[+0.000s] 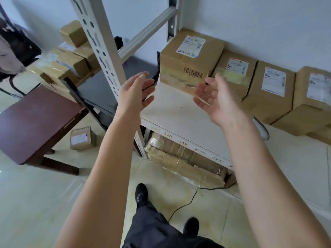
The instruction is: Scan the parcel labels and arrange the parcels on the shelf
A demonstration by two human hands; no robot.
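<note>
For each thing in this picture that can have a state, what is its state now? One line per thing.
Left hand: open, holds nothing.
Right hand: open, holds nothing.
Large brown cardboard parcel with barcode: on the white metal shelf, taped shut, label up, not touched.
Three brown cardboard parcels to its right: in a row on the shelf, labels up.
Small brown cardboard box on the floor: closed, beside the dark red wooden table.

Parcel storeroom: steel shelf (179, 111) with numbered edge, labelled boxes (232, 68) along far wall, more boxes (71, 59) stacked far left.
</note>
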